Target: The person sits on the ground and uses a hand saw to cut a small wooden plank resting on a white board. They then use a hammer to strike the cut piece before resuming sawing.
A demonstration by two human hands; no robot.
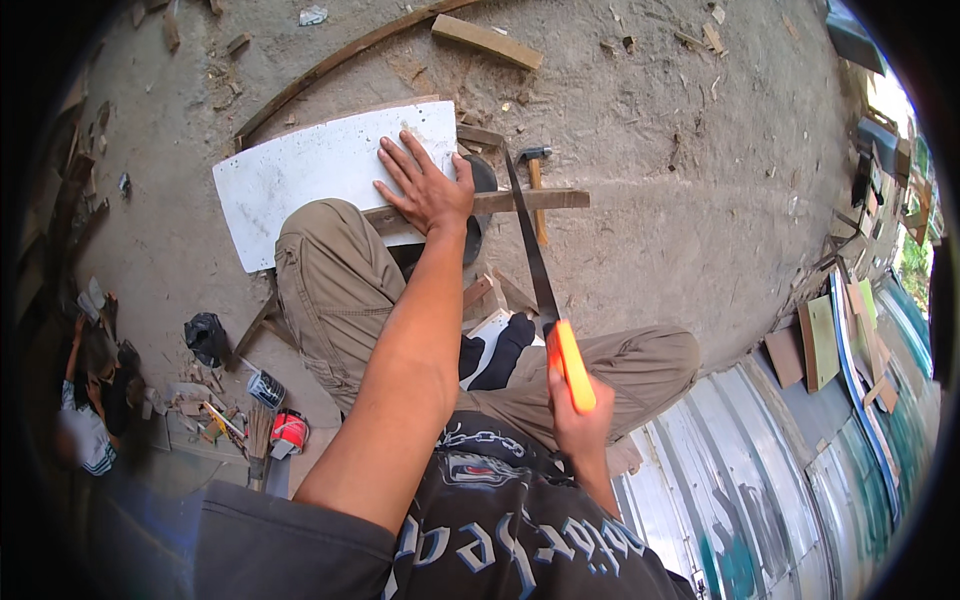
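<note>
My left hand (432, 190) lies flat with fingers spread on a white board (310, 160) with a curved far edge. By the wrist, a narrow wooden strip (555, 198) sticks out to the right past the board. My right hand (582, 415) is wrapped round the orange handle of a handsaw (532, 245). Its dark blade points away from me and passes over the strip, right of the board; whether the teeth touch the wood I cannot tell. Beneath the strip and beyond the blade, a hammer (537, 172) rests on the ground. A dark round object (481, 180) shows partly behind the board.
A long curved wooden strip (340, 60) and a short wood block (487, 42) lie on the dirt ground ahead. At left are a black bag (206, 338), a can (266, 388), a red container (290, 432) and other people. Corrugated metal sheets (730, 460) cover the lower right.
</note>
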